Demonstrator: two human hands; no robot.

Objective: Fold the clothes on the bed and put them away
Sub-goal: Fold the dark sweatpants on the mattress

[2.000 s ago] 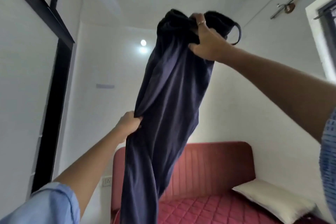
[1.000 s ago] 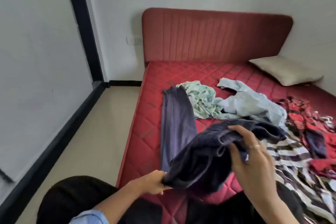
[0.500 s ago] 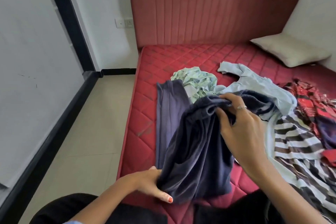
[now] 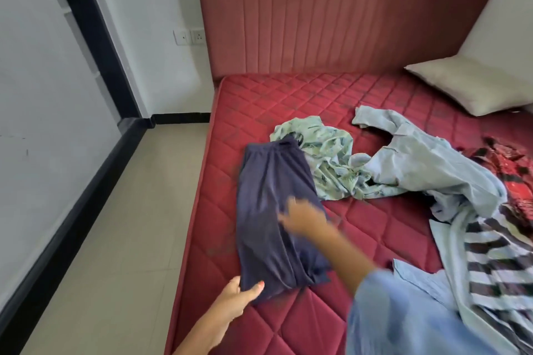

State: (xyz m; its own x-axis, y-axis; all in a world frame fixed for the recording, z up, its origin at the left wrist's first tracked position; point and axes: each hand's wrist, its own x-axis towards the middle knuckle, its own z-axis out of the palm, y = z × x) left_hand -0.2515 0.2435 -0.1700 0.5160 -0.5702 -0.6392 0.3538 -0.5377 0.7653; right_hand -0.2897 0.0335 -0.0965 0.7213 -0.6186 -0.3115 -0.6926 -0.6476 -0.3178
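Note:
The dark navy trousers [image 4: 271, 210] lie folded lengthwise on the left side of the red quilted mattress [image 4: 369, 228]. My left hand [image 4: 240, 297] pinches their near left corner, thumb on top. My right hand [image 4: 305, 215] is blurred, fingers spread flat on the cloth near its right edge. Behind the trousers lies a crumpled pale green printed garment [image 4: 326, 158]. A light blue shirt [image 4: 432, 164], a striped garment [image 4: 499, 256] and a red patterned one [image 4: 516, 170] are heaped to the right.
The red padded headboard [image 4: 346, 20] stands against the back wall, with a cream pillow [image 4: 473, 83] at the far right. Beige tiled floor [image 4: 115, 239] runs along the bed's left edge, beside a white wall with black trim.
The trousers, held up in the air two seconds ago, came down onto the mattress and now lie flat. My right hand let go of the waistband and now rests flat on the cloth.

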